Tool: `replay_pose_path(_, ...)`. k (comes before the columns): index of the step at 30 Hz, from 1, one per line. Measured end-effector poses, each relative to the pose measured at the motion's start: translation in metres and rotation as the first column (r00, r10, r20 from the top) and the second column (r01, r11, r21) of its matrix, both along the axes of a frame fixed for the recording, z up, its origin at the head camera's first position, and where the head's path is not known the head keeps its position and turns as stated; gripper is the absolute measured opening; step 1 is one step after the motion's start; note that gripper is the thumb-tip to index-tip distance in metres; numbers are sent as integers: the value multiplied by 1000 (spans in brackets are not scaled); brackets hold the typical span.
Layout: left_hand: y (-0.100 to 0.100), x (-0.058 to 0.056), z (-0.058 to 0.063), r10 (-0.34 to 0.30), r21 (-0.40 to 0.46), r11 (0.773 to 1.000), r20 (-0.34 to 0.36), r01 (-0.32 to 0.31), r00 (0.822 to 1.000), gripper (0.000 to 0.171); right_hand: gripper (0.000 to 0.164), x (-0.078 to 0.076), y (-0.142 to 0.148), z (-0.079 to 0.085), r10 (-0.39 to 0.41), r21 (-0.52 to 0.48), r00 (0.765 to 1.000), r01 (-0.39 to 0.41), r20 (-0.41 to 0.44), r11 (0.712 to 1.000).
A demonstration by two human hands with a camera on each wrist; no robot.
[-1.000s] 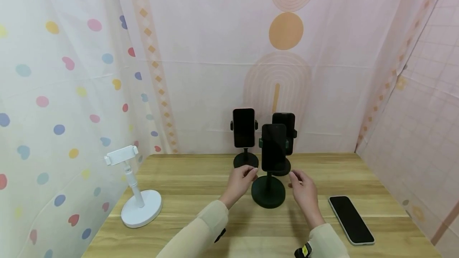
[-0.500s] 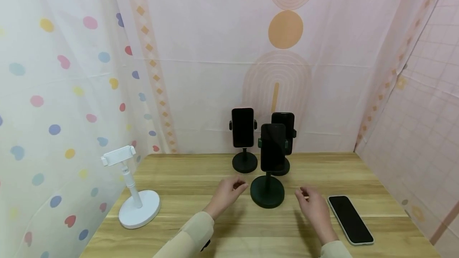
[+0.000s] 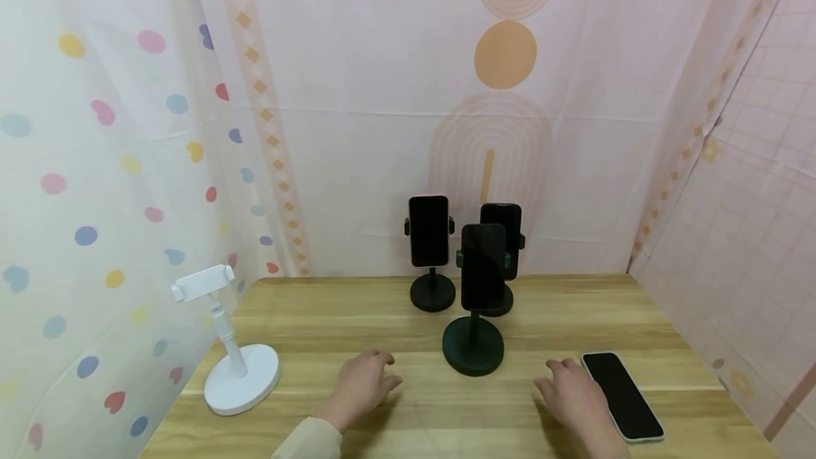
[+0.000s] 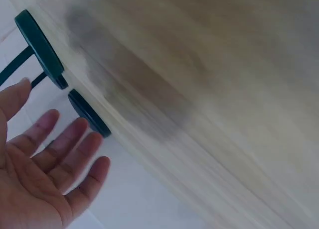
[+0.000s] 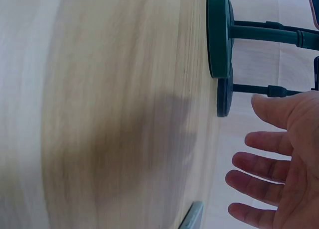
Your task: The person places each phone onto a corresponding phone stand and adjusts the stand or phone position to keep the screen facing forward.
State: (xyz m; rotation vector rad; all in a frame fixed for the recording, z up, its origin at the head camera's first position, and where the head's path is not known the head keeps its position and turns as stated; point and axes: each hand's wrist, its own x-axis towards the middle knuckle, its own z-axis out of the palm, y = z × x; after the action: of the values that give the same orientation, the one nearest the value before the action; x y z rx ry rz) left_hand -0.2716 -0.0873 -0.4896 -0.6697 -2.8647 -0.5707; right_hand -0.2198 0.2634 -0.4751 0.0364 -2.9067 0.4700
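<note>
My left hand (image 3: 362, 387) hovers over the table left of centre, holding nothing, its fingers relaxed and spread in the left wrist view. On the other side my right hand (image 3: 575, 397) hangs just left of a loose phone (image 3: 623, 395), also with nothing in its loosely bent fingers. Between and beyond the hands stands a dark green phone stand (image 3: 473, 347) with an upright phone (image 3: 483, 268) clamped in it. Behind it are a black stand (image 3: 433, 293) holding a phone (image 3: 429, 231) and another stand whose phone (image 3: 510, 232) is partly hidden.
A white phone stand (image 3: 241, 378) with a bare tilted clamp (image 3: 202, 282) is at the left of the wooden table (image 3: 344, 310). Patterned curtains (image 3: 357, 161) close off the back and both sides. The loose phone lies flat, screen up, at the right.
Both hands have drawn away from the green stand, back toward the person and apart: the left one leftward, the right one rightward toward the loose phone. Their fingers have loosened. The stands remain standing.
</note>
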Motion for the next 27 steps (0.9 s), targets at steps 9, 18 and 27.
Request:
replay_pose_path(9, -42, 25, -9, 118, -3, 993, 49, -117, 992, 38, 42, 9, 14, -2, 13, -33, 999, -12, 36, 999)
replay_pose_path(18, -83, 31, 2, 237, 5, 971, 128, -239, 963, 43, 50, 13, 28, 1, 28, -32, 997, -26, 75, 999)
replay_pose_path(27, -121, 30, 1, 334, -10, 941, 194, -339, 922, 50, 61, 14, 35, 2, 20, -46, 990, -14, 141, 999)
